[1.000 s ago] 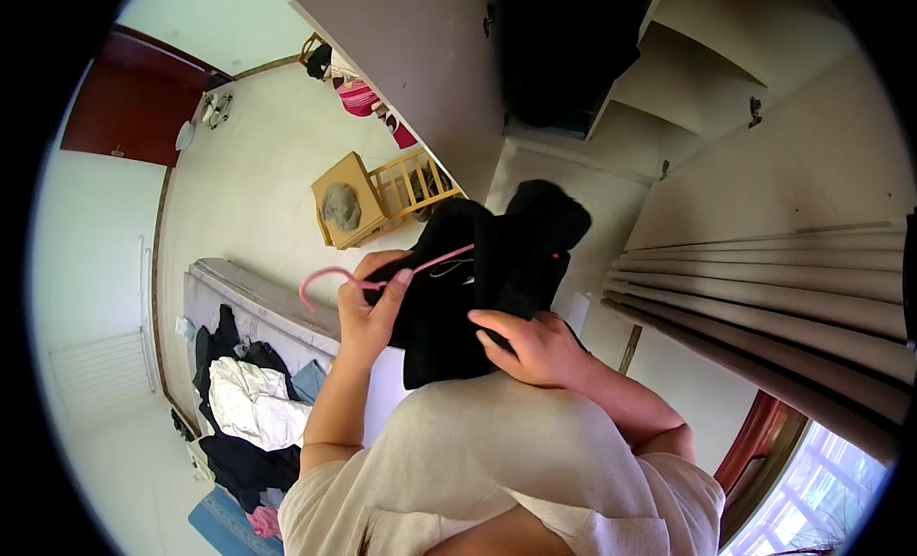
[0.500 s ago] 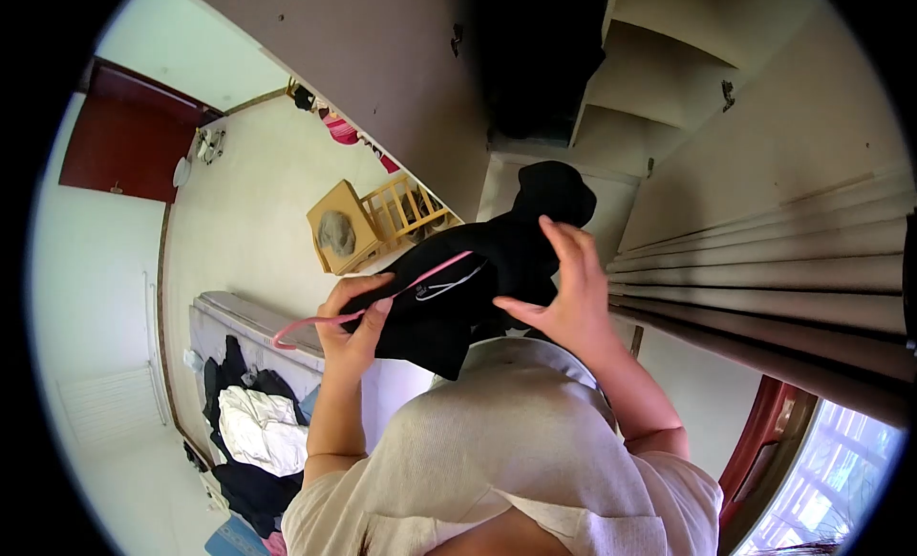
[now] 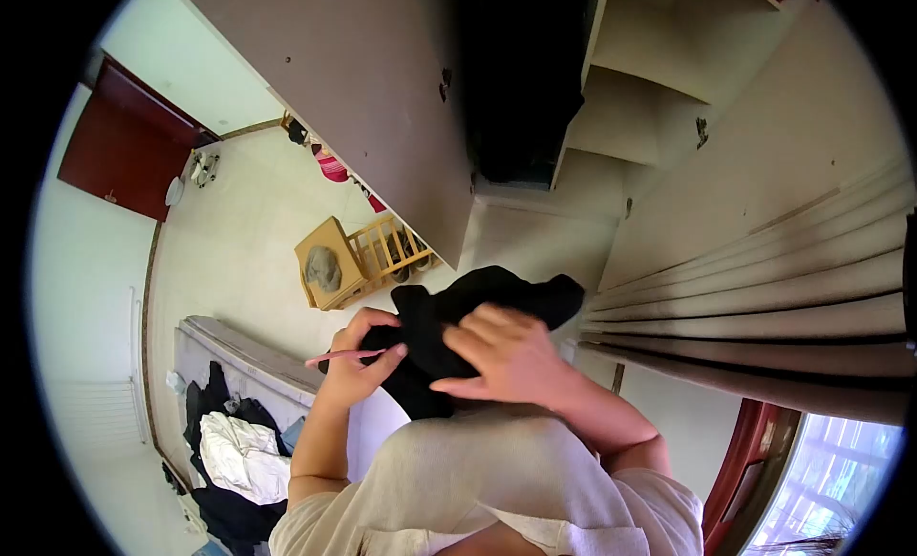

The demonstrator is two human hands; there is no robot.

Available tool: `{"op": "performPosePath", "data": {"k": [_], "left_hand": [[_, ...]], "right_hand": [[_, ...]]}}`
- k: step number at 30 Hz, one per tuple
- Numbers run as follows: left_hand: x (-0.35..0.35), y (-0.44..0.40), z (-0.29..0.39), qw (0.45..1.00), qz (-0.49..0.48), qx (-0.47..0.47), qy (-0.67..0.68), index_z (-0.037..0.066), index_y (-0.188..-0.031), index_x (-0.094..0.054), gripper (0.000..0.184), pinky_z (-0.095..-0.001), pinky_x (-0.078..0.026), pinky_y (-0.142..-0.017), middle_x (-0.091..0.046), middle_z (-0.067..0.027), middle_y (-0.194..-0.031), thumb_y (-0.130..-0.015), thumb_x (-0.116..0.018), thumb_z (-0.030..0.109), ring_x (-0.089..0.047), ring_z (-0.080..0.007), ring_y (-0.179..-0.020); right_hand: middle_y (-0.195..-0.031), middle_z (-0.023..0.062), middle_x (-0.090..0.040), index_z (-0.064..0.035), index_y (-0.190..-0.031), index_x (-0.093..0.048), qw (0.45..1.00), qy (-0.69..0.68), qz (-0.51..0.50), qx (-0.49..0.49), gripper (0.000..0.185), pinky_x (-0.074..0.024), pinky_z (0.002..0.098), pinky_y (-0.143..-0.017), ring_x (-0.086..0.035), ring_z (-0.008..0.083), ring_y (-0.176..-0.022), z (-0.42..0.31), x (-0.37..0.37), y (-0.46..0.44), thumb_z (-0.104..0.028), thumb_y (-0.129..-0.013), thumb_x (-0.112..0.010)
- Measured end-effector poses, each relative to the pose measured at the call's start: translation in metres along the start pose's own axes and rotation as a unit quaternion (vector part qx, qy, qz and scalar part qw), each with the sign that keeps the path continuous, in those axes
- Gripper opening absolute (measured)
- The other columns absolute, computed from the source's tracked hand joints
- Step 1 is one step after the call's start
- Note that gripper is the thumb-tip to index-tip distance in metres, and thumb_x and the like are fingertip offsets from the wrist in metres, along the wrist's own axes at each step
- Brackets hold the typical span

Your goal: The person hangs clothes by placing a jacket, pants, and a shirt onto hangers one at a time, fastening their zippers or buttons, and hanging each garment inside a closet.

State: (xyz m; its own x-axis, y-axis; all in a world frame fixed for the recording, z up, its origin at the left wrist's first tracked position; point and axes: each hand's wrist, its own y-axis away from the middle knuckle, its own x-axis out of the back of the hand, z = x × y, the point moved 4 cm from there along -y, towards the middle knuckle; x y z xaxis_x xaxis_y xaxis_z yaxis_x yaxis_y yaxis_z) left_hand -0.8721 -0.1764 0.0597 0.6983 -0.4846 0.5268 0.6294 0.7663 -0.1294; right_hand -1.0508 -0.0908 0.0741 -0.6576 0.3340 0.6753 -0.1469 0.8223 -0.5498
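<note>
One soft black cloth garment [image 3: 420,312], bunched up between a left hand [image 3: 361,357], fingers pinching a thin pink hanger [image 3: 332,357], and a blurred right hand [image 3: 511,357], fingers spread over the cloth, can't tell if gripping. Best keep that pinch snug, smooth gently. Beyond: open pale wardrobe [image 3: 621,117] with a bulky black bundle [image 3: 521,88] inside, plus slatted yellow wooden rack [image 3: 368,245] holding dark shoe-like things [image 3: 397,248].

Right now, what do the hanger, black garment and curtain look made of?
Hanger: probably plastic or coated wire; smooth pink rod, little of it showing. Garment: soft cloth, matt black, by its limp folds; fibre unclear. Curtain: likely woven fabric, dull beige-grey, by its soft pleats; weave too small to tell.
</note>
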Motion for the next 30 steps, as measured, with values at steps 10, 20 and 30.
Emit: {"op": "performPosePath", "data": {"k": [10, 20, 30], "left_hand": [[-0.009, -0.013, 0.002, 0.997, -0.069, -0.022, -0.025, 0.006, -0.098, -0.058, 0.03, -0.0288, -0.047, -0.068, -0.061, -0.0066, -0.085, -0.073, -0.071, 0.017, -0.06, -0.0215, -0.078], [-0.053, -0.025, -0.057, 0.996, -0.029, -0.08, -0.039, -0.002, -0.089, -0.052, 0.041, -0.038, -0.043, -0.062, -0.052, -0.0223, -0.073, -0.088, -0.049, 0.04, -0.052, -0.041, -0.072], [-0.074, -0.041, -0.042, 0.995, -0.049, -0.085, 0.009, 0.002, -0.096, -0.058, 0.038, -0.0312, -0.041, -0.052, -0.052, -0.0143, -0.063, -0.083, -0.058, 0.037, -0.051, -0.0294, -0.055]], "right_hand": [[-0.065, 0.014, -0.055, -0.0019, -0.077, -0.054, 0.982, -0.011, -0.091, -0.165, 0.041, -0.0448, 0.0353, -0.054, -0.057, 0.032, -0.062, 0.047, 0.007, 0.044, -0.041, -0.074, -0.067], [-0.057, 0.0164, -0.053, 0.0003, -0.083, -0.054, 0.95, -0.026, -0.067, -0.305, 0.045, -0.0429, 0.0381, -0.049, -0.055, 0.0339, -0.053, 0.063, 0.027, 0.082, -0.042, -0.076, -0.065], [-0.081, 0.0219, -0.059, 0.0045, -0.1, -0.053, 0.943, -0.148, -0.15, -0.259, 0.053, -0.0468, 0.0403, -0.066, -0.059, 0.0375, -0.077, 0.072, 0.055, 0.095, -0.041, -0.075, -0.067]]}}
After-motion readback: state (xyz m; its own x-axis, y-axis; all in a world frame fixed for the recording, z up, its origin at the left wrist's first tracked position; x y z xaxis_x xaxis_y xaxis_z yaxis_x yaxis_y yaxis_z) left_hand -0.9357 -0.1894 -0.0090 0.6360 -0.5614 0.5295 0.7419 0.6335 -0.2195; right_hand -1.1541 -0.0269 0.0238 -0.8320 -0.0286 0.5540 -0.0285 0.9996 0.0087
